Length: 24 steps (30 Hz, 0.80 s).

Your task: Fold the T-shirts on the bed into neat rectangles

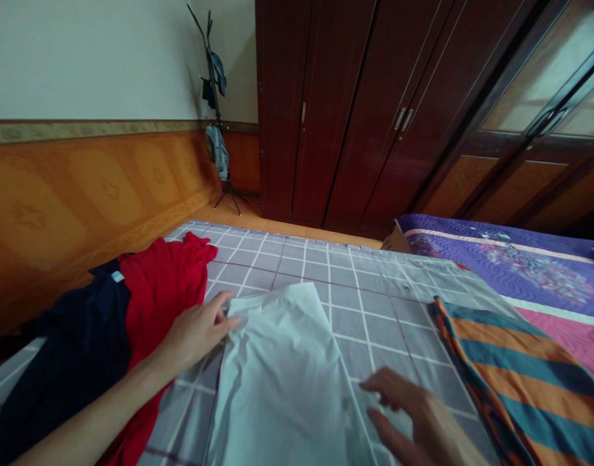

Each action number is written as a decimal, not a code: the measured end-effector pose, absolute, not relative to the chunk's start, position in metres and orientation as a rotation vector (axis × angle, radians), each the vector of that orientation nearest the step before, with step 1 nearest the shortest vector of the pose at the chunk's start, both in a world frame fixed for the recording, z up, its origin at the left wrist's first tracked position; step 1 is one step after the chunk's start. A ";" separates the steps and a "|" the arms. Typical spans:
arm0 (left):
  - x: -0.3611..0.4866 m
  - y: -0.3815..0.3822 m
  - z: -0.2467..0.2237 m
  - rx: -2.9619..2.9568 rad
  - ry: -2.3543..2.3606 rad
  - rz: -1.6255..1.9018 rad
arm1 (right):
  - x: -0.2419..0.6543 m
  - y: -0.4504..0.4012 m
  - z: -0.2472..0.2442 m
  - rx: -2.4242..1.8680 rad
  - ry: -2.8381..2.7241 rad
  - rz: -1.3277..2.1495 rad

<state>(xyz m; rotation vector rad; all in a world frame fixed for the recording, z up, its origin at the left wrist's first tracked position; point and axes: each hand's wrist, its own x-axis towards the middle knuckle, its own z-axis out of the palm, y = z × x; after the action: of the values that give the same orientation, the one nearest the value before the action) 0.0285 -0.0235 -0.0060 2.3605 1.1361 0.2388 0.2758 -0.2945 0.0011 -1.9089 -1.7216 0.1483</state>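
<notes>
A white garment (287, 362), folded into a long narrow shape with some wrinkles, lies on the grey checked bedsheet (345, 285) in front of me. My left hand (199, 330) is at its upper left corner, thumb and fingers apart, the fingertips by the cloth edge. Just off the right edge hovers my right hand (408, 414), slightly blurred, its thumb and fingers parted with nothing between them. The near end of the white cloth runs out of the picture.
To the left lie a red garment (168, 278) and a dark navy one (87, 330). A folded orange and teal striped garment (530, 375) rests at the right, near a purple flowered bedcover (510, 259). Beyond stand a dark red wardrobe (340, 110) and a coat rack (216, 103).
</notes>
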 end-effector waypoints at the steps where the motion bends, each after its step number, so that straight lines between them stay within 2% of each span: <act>1: 0.036 -0.011 -0.008 2.386 1.136 0.305 | 0.283 -0.273 0.003 -1.930 -1.647 0.147; 5: 0.054 0.014 -0.028 2.405 1.109 0.514 | 0.310 -0.178 -0.006 -1.982 -1.538 0.153; 9: 0.048 0.011 -0.044 2.425 0.993 0.545 | 0.317 -0.120 -0.032 -1.998 -1.540 0.091; 17: 0.054 0.008 -0.036 2.553 1.092 0.451 | 0.317 -0.109 -0.052 -1.954 -1.430 0.051; 24: 0.055 0.003 -0.038 2.211 1.091 0.489 | 0.323 -0.113 -0.051 -1.946 -1.406 0.043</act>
<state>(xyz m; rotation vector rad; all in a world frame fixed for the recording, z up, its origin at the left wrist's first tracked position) 0.0549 0.0034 -0.0376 2.2109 1.0914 0.4891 0.3234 -0.1127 -0.0506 -1.9459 -1.4065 0.0427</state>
